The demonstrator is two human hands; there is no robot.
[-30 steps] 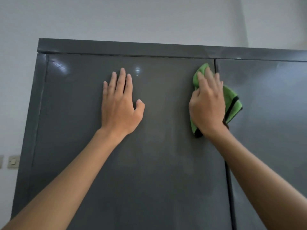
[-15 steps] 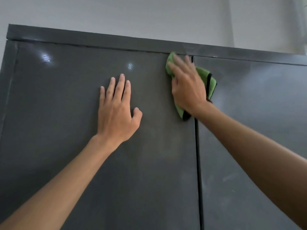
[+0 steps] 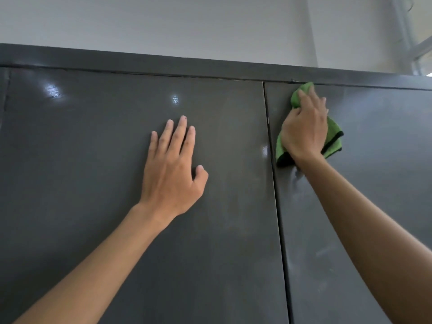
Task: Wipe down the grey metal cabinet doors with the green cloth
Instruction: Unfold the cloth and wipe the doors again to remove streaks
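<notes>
Forearms reach up from the bottom corners of the view toward 2 tall grey metal cabinet doors. The left hand lies open, palm flat and fingers spread, against the left grey metal door, bracing and holding nothing. The right hand is curled over the crumpled green microfibre cloth with black edging, pressing it onto the right grey metal door at its upper left corner, just beside the dark vertical seam that parts the 2 doors.

The cloth is bunched rather than spread. Its long axis runs steeply, from a black-trimmed lower end just right of the seam up to a green tip that touches the underside of the dark grey top rail of the cabinet. A second fold sticks out to the right of the hand.

Progress, as I judge it, is partial. The left door shows only faint haze and 2 bright reflections, so it may already be wiped, though that cannot be confirmed. The right door carries pale smears and streaks below and to the right of the cloth, so most of it looks undone. Beyond the rail rises a plain pale wall.
</notes>
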